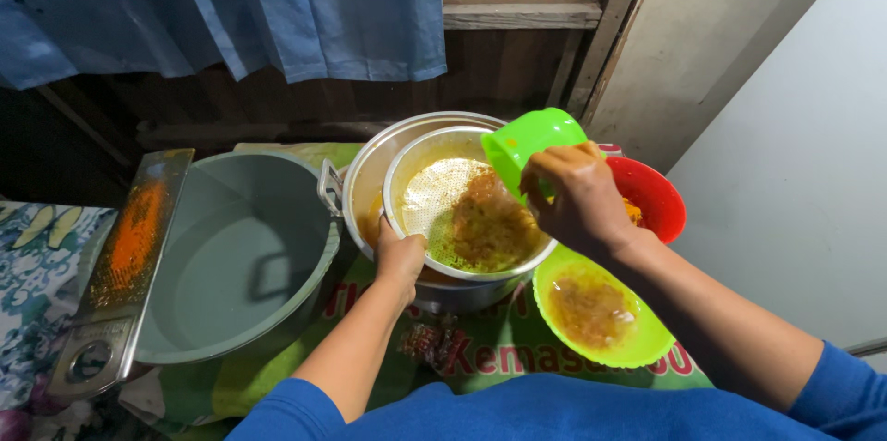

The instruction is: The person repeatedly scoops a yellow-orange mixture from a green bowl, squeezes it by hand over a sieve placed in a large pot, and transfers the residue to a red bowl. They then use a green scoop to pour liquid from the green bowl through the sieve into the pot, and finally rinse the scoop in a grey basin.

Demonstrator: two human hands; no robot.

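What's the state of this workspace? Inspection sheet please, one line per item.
Surface: printed green plastic sheet over a floral cloth.
Job's things: metal strainer with orange pulp sits in a metal pot; green cup tipped over it.
Clutter: green bowl with pulp, red bowl, grey basin, stained grater.
Grippers: left hand grips strainer rim; right hand holds cup.
Cables: nothing seen.
Surroundings: blue curtain, wooden wall.
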